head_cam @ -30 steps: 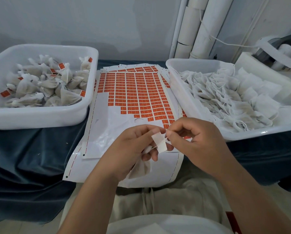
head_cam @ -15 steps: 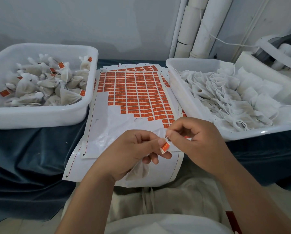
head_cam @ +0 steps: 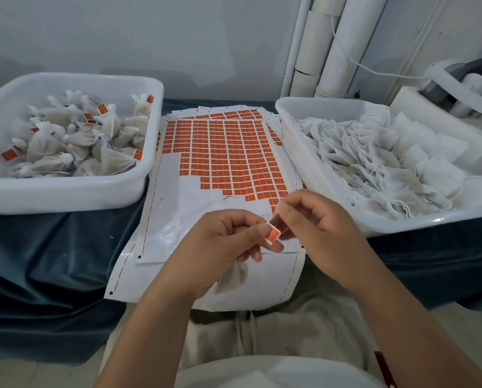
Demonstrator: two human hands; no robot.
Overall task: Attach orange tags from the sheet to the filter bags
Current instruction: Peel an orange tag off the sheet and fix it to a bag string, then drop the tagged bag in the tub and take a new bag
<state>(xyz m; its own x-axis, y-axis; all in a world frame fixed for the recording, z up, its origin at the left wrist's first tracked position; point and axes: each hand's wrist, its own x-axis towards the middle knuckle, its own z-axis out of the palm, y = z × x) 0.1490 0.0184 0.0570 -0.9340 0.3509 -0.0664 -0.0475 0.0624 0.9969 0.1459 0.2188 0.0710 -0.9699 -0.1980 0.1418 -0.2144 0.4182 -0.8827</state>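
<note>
**Head view: sealing a tag onto a bag**

I see the left hand pinching the orange tag above the sticker sheet, with the filter bag dangling beneath its palm. The right hand curls its fingertips against the tag; whether it grips, I cannot tell. I would squeeze the tag flat, edges aligned, before releasing.

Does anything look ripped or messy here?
Yes. The tag sheet has a ragged, torn patch in its bare backing just below the last orange tags, and the sheets beneath are fanned out crookedly. Nothing spilled.
</note>
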